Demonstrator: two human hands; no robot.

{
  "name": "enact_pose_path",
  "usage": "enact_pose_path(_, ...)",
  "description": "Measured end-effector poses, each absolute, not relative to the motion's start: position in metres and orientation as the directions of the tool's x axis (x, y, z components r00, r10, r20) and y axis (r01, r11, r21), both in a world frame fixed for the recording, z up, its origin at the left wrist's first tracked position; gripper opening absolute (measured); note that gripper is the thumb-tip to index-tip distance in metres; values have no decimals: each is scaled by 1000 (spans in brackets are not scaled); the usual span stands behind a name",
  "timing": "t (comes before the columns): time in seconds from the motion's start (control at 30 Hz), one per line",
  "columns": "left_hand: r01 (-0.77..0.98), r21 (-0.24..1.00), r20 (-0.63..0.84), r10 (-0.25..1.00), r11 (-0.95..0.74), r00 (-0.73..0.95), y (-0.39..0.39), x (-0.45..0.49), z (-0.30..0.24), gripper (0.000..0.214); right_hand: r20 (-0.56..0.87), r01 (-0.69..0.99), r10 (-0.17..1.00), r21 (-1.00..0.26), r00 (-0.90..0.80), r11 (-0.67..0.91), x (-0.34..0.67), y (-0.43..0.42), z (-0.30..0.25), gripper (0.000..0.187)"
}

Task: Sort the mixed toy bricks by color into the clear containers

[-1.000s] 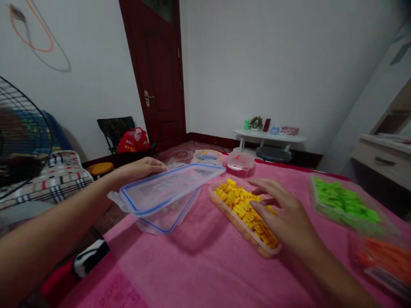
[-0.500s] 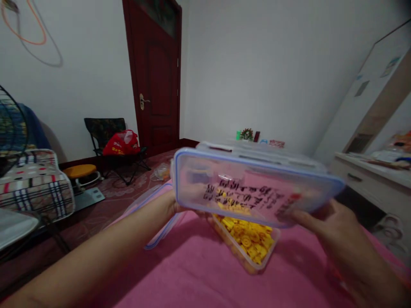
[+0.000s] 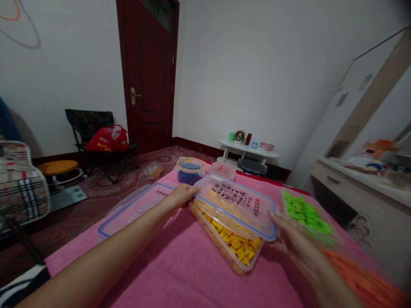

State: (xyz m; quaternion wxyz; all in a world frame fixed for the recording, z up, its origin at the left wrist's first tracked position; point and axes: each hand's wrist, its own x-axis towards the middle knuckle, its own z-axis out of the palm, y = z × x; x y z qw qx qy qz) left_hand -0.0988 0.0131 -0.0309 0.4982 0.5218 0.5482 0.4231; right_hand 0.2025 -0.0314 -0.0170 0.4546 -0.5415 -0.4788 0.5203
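Between my two hands is a clear plastic lid [image 3: 234, 199] with a blue seal and black and red printed writing. My left hand [image 3: 183, 196] grips its left end, and my right hand [image 3: 287, 229] is closed on its right end. Directly below, partly covered by the lid, a clear box [image 3: 221, 252] sits on the pink cloth. Small yellow plastic pieces [image 3: 239, 244] fill it. Another blue-edged lid [image 3: 138, 209] lies flat to the left, partly behind my left forearm.
Behind stand a round container [image 3: 191, 171] with dark blue contents and a pinkish box [image 3: 222, 170]. Right of my hand are a box of green pieces [image 3: 306, 214] and blurred orange pieces [image 3: 359, 273]. A chair with a red bag [image 3: 109, 137] stands by the door.
The lid has tipped from nearly upright to nearly flat and moved down over the yellow pieces' box. Containers behind it and the green pieces have come into view.
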Motion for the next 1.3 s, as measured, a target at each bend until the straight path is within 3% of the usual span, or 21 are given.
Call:
enact_pose_path(0.1, 302, 949, -97, 995, 87, 18, 14, -105, -37, 53, -219, 111, 974, -968, 53, -224, 205, -33, -24, 33)
enact_pose_path(0.23, 448, 894, -11, 1000, 22, -27, 18, -114, -45, 51, -175, 432, 985, -888, 7, -160, 212, -32, -26, 48)
enact_pose_path(0.37, 626, 780, 67, 996, -12, -64, 24, -119, -56, 50, -239, 597, 962, -794, -131, -116, 221, -28, -29, 55)
enact_pose_path(0.5, 779, 626, 149, 986, -36, -74, 25, -121, -59, 51, -351, 686, 914, -717, -202, -124, 225, -26, -39, 60)
enact_pose_path(0.7, 935, 348, 188, 972, 70, -143, 16, -114, -50, 51, -428, 721, 878, -675, -214, -154, 224, -28, -42, 55)
enact_pose_path(0.87, 938, 338, 168, 976, 74, -137, 15, -111, -49, 57, -428, 770, 874, -629, -229, -106, 225, -34, -33, 55)
enact_pose_path(0.97, 886, 461, 131, 985, 40, -113, 18, -115, -54, 61, -283, 821, 947, -569, -153, -37, 230, -31, -30, 49)
enact_pose_path(1.07, 863, 503, 283, 954, -57, -102, 17, -114, -57, 70, 27, 865, 998, -499, -48, 55, 234, -24, -31, 59)
enact_pose_path(1.2, 858, 323, 538, 823, -400, 182, 6, -99, -52, 59, 339, 900, 937, -380, -80, 214, 221, -21, -37, 78)
enact_pose_path(1.3, 789, 226, 435, 784, -572, 443, -3, -84, -48, 53, 400, 869, 874, -286, -275, 404, 201, -28, -45, 70)
